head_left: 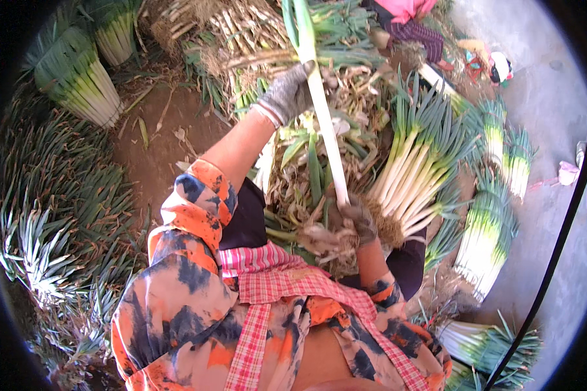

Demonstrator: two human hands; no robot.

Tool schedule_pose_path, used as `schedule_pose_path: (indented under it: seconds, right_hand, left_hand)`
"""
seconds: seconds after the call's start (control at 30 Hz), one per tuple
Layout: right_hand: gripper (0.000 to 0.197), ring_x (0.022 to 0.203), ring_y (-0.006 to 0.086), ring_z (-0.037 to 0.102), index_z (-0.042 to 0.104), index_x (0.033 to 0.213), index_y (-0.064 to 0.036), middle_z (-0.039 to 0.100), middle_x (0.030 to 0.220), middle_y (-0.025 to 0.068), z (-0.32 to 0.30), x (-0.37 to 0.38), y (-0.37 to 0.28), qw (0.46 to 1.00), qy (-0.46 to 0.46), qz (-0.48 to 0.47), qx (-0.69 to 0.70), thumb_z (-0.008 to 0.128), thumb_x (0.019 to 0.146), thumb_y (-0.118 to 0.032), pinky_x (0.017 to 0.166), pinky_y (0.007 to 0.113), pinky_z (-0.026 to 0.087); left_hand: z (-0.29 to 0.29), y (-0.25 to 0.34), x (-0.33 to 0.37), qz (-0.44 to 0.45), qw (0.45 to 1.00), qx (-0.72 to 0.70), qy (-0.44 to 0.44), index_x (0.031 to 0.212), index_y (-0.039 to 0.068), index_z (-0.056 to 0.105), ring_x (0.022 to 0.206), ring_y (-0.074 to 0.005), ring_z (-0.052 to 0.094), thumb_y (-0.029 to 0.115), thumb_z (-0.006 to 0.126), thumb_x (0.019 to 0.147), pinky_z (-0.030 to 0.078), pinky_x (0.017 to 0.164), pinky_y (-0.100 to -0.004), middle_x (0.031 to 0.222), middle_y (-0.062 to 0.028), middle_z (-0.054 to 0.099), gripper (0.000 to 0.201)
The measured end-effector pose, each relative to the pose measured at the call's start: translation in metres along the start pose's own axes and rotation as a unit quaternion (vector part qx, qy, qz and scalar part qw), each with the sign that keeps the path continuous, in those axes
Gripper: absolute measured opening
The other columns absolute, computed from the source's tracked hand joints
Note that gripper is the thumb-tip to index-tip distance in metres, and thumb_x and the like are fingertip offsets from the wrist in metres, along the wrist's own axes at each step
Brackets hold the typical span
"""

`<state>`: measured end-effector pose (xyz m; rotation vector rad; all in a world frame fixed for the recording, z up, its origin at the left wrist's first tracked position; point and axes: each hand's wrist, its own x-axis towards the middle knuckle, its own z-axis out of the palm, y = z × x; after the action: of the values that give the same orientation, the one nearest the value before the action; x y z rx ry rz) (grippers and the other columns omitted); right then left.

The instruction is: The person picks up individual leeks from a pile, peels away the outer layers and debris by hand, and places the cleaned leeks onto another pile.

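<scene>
My left hand (285, 95), in a grey knit glove, is closed round the upper part of a long white-stemmed green onion (327, 130). The stalk slants across in front of me, green leaves at the far end. At its near, lower end my right hand (357, 220), gloved as well, is closed round the base. Dry brownish peelings (323, 241) hang beside that hand; its fingertips are partly hidden. Just right of the stalk lies a fan of stripped green onions (404, 173), roots toward me. Loose husks and torn leaves (355, 140) cover the ground beneath the stalk.
Untrimmed green onions (248, 29) are heaped at the far side. Tied bundles stand at far left (78, 78) and right (486, 234). Leafy tops (59, 195) spread along the left. Another person's striped trouser leg (417, 39) shows at far right. A dark pole (548, 260) crosses the right edge.
</scene>
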<state>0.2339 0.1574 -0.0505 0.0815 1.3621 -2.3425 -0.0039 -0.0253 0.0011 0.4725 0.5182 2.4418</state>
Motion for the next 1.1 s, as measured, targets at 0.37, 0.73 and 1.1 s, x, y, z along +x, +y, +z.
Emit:
schedule_pose_path:
  seconds: [0.37,0.73,1.1]
  right_hand:
    - [0.063,0.078,0.0174,0.057,0.041,0.125,-0.0038,0.056,0.102,0.0074,0.041,-0.036,0.038,0.992,0.115,0.048,-0.032,0.065,0.078,-0.039,0.060,0.030,0.046]
    - [0.032,0.090,0.0204,0.058,0.059,0.099,-0.0008,0.060,0.093,0.0084,-0.002,-0.164,0.051,0.894,0.180,0.074,-0.403,0.063,0.081,-0.026,0.071,0.030,0.048]
    - [0.045,0.083,0.0296,0.061,0.048,0.116,-0.0018,0.061,0.090,0.0200,0.035,0.030,-0.023,0.758,0.233,-0.180,-0.582,0.063,0.080,-0.025,0.072,0.038,0.048]
  left_hand:
    - [-0.104,0.079,0.002,0.113,0.975,0.004,0.190,0.072,0.018,0.052,0.043,-0.0150,0.044,0.052,0.051,0.083,0.039,0.040,-0.0286,0.053,0.0023,0.046,0.036]
    - [-0.096,0.072,0.009,0.214,0.846,-0.004,0.489,0.069,0.016,0.048,0.041,-0.0139,0.039,0.035,0.054,0.086,0.036,0.038,-0.0296,0.051,0.0009,0.042,0.026]
    - [-0.059,0.031,0.011,0.136,0.947,-0.014,0.291,0.076,0.014,0.051,0.055,-0.0203,0.050,0.043,0.052,0.084,0.045,0.052,-0.0357,0.060,-0.0029,0.049,0.030]
